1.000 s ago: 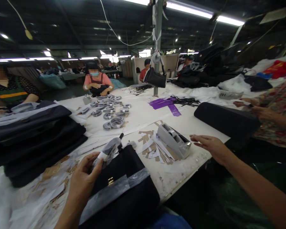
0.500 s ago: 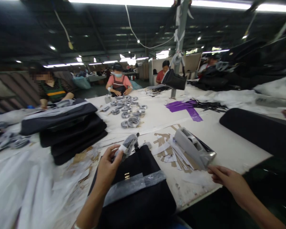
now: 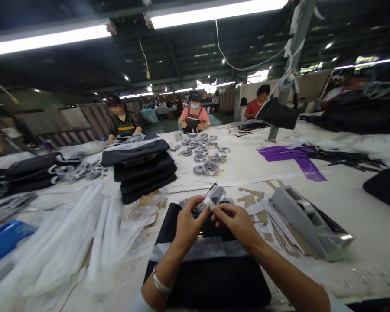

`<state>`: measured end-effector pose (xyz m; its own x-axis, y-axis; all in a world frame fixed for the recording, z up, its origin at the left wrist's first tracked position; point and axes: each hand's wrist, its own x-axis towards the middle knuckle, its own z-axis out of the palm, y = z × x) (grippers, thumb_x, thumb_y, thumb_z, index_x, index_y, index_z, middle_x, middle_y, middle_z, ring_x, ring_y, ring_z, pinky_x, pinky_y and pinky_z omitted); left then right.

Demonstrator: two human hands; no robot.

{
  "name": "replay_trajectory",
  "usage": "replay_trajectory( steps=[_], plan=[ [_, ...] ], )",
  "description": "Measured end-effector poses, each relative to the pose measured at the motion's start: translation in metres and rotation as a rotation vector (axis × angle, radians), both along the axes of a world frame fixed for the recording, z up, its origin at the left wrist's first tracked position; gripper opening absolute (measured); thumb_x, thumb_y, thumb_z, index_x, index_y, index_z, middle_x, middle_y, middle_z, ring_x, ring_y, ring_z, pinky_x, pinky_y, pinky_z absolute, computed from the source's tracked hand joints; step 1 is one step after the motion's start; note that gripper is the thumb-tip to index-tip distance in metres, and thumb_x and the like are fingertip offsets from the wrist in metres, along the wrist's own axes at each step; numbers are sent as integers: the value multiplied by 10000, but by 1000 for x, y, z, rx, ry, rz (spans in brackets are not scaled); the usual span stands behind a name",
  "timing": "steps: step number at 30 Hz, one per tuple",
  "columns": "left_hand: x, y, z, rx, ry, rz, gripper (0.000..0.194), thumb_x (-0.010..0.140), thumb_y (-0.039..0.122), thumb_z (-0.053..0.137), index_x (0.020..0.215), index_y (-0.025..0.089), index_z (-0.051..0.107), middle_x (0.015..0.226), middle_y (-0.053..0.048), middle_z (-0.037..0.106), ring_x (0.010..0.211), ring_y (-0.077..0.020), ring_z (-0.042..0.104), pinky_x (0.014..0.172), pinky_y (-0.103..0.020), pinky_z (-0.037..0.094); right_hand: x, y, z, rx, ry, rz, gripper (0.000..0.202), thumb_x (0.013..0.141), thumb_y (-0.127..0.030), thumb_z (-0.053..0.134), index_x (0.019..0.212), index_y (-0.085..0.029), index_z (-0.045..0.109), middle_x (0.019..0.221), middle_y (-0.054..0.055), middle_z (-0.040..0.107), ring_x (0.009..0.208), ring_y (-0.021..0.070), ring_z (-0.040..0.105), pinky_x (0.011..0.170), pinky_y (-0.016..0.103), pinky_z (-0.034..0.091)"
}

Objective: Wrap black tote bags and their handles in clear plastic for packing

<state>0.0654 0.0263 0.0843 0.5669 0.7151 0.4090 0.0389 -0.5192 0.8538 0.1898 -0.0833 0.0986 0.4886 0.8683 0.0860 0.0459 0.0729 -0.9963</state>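
A rolled-up grey strap (image 3: 217,194) in clear wrap, with a white band around it, is in my left hand (image 3: 189,216), whose thumb and fingers close on its near end. My right hand (image 3: 233,220) pinches close against the band, at the left thumb tip; a small piece of tape seems to be in that pinch, though it hardly shows. Below both hands lies a black bag (image 3: 211,281) with a strip of translucent film (image 3: 203,249) across its front. Its gold clasp is mostly hidden by my hands. To the right stands a grey tape dispenser (image 3: 300,216).
Paper strips (image 3: 281,229) lie beside the dispenser. Stacked black bags (image 3: 146,167), plastic sleeves (image 3: 65,238) and a blue object (image 3: 9,238) are on the left. Coiled straps (image 3: 211,168) and purple film (image 3: 287,155) lie farther back. Co-workers sit across the table.
My right hand has left the tape dispenser's front end and come left to the wrapped strap in my left hand. The view has turned left, so the table appears farther right.
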Motion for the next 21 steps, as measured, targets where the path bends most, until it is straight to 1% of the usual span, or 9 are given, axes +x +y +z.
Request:
replay_trajectory(
  steps=[3, 6, 10, 14, 17, 21],
  plan=[
    [-1, 1, -2, 38, -6, 15, 243, 854, 303, 665, 1077, 212, 637, 1049, -37, 713, 1010, -194, 669, 899, -302, 496, 0, 10, -5, -30, -12, -43, 415, 764, -571, 717, 803, -159, 735, 674, 26, 697, 555, 124, 607, 567, 228, 496],
    [-3, 1, -2, 80, 2, 36, 221, 855, 294, 665, 1062, 217, 651, 1034, -29, 714, 989, -190, 669, 882, -296, 497, 1, 12, -7, -89, -46, -75, 418, 778, -576, 704, 749, -159, 722, 645, 25, 693, 523, 122, 601, 539, 225, 475],
    [-5, 0, -4, 94, 0, 55, 217, 845, 277, 671, 1055, 223, 659, 1030, -21, 719, 982, -186, 669, 881, -292, 497, 4, 12, -9, -166, -132, -50, 432, 815, -578, 658, 730, -158, 715, 658, 42, 712, 524, 148, 634, 545, 251, 492],
    [-6, -1, -5, 84, 14, 57, 225, 824, 264, 688, 1046, 230, 666, 1022, -12, 725, 964, -186, 673, 864, -289, 499, 7, 10, -11, -150, -169, 12, 344, 860, -501, 608, 838, -180, 729, 771, 48, 748, 663, 203, 706, 663, 311, 567],
    [-7, -2, -3, 99, 18, 58, 228, 824, 250, 683, 1052, 237, 665, 1015, -6, 724, 945, -180, 670, 842, -283, 498, 9, 8, -12, -130, -191, 47, 293, 875, -439, 567, 941, -202, 725, 846, 44, 758, 757, 228, 726, 758, 360, 590],
    [-7, -8, 0, 123, 25, 62, 224, 818, 240, 694, 1041, 246, 672, 1023, -1, 723, 939, -179, 666, 859, -285, 493, 12, 10, -18, -138, -182, 22, 316, 841, -419, 586, 1061, -207, 669, 960, 57, 757, 749, 239, 730, 753, 379, 604]
  ],
)
